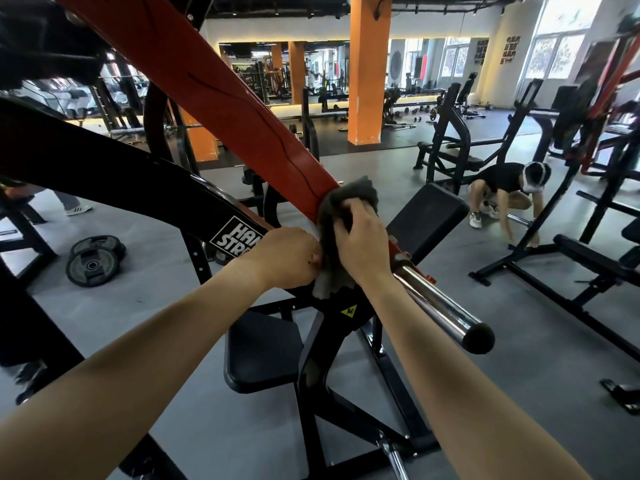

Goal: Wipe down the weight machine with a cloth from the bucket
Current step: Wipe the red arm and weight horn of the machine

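Note:
The weight machine's orange-red arm [221, 95] slopes down from the upper left to a chrome sleeve [443, 306] at centre right. A dark grey cloth [349, 199] is wrapped round the lower end of that arm. My right hand [363, 244] grips the cloth against the arm, fingers curled over it. My left hand [287, 258] is just to its left, fingers curled and pinching the cloth's hanging edge. The machine's black frame [104, 174] and black seat [263, 348] lie below. No bucket is in view.
Two weight plates [93, 261] lie on the grey floor at left. A crouching person [505, 192] works at a black bench frame [554, 258] on the right. Orange pillars [367, 71], racks and mirrors fill the back. Someone's legs and shoes [74, 206] stand at far left.

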`<state>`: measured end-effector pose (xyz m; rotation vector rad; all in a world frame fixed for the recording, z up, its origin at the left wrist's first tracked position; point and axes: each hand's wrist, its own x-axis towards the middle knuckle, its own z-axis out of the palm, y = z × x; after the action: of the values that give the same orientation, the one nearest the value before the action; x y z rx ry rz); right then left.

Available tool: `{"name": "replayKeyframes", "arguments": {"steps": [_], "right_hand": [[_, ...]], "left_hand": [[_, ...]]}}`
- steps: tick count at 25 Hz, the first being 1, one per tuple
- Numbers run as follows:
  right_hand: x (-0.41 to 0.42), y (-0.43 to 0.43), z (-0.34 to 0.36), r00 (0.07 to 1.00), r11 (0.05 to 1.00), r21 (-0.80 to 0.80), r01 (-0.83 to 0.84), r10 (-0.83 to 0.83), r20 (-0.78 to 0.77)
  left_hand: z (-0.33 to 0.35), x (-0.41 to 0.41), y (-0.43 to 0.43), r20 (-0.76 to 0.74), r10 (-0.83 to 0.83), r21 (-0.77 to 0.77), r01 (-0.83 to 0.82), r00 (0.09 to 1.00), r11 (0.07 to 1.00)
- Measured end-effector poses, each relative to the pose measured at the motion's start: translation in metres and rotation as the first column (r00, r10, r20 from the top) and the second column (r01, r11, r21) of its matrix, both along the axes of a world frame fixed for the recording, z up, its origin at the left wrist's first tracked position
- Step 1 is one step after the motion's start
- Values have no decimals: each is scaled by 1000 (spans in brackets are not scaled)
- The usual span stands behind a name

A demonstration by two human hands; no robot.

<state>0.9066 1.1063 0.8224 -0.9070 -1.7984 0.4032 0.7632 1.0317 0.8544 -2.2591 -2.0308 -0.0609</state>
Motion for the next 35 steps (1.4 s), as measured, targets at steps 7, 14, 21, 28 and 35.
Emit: {"name": "replayKeyframes", "arguments": {"steps": [7, 14, 21, 28, 35], "right_hand": [[13, 5, -20, 983, 952, -271, 142, -167, -73], [-1, -16, -2, 963, 999, -30, -31, 38, 267], [2, -6, -14, 993, 944, -315, 95, -68, 96], [8, -11, -21, 999, 955, -294, -34, 35, 0], [-5, -13, 18, 992, 975, -211, -66, 86, 89]], "left_hand": [[-4, 2, -4, -57, -22, -11, 22, 998, 1000], [-4, 6, -10, -87, -34, 28, 36, 996, 999], [-9, 4, -8, -102, -18, 29, 21, 995, 999], [-17, -2, -10, -124, -134, 119, 149, 983, 982], [-1, -9, -17, -240, -126, 251, 187, 963, 950]]}}
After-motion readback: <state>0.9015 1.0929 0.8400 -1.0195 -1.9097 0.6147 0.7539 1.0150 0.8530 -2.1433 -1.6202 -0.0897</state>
